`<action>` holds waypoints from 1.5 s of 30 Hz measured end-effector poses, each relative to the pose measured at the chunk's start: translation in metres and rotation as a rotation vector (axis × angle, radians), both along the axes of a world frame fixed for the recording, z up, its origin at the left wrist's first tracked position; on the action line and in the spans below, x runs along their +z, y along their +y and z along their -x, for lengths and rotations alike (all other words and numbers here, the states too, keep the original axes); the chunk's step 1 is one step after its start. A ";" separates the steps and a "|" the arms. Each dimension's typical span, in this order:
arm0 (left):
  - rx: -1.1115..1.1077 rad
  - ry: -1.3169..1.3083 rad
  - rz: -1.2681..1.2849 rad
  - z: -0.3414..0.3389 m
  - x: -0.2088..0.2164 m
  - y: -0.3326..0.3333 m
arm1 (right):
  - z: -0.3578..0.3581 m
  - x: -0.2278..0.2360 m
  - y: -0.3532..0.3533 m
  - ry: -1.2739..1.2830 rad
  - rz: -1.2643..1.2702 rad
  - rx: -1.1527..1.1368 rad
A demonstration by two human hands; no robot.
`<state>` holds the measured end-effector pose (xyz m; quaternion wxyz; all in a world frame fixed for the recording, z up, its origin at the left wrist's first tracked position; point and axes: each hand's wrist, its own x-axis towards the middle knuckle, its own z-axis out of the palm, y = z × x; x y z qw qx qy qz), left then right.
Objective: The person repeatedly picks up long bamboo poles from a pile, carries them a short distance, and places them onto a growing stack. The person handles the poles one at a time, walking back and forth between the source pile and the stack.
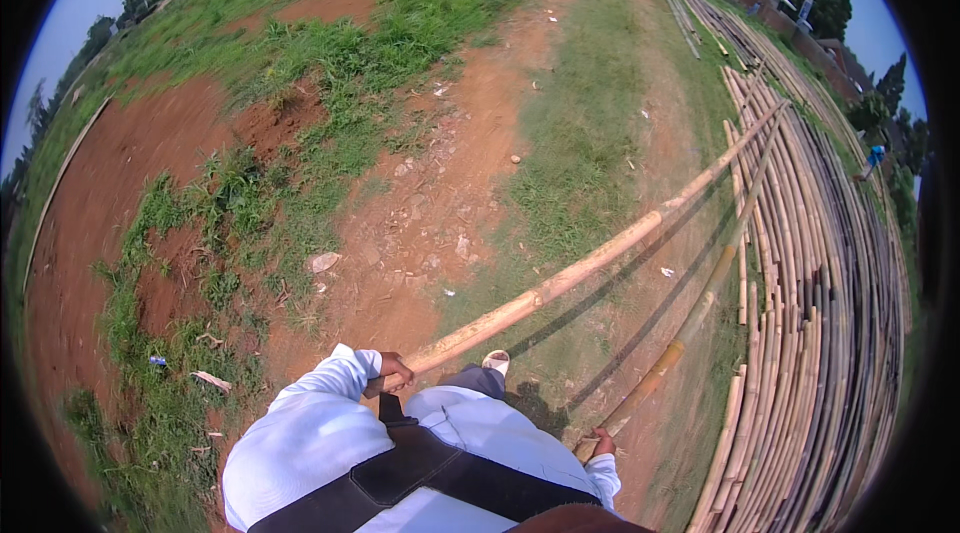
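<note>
Red dirt (110,193) and grass (400,13) were seen on the left. The left hand (392,371) was closed around the end of a long pale pole (590,268). The right hand (602,444) was closed around a second, thinner pole (700,308). Both poles were held slanting up over the ground, toward a big pile of poles (830,333) laid on the right.
</note>
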<state>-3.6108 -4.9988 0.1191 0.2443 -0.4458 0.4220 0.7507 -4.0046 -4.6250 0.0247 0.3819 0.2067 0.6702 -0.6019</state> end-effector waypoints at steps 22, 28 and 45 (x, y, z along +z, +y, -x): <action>-0.058 0.083 0.027 -0.175 -0.003 0.194 | -0.251 -0.006 0.256 0.222 -0.299 -0.041; -0.031 0.058 -0.032 -0.266 -0.006 0.272 | -0.310 0.020 0.319 0.188 -0.255 0.008; -0.006 0.047 -0.053 -0.352 0.030 0.485 | -0.321 -0.006 0.446 0.232 -0.372 -0.065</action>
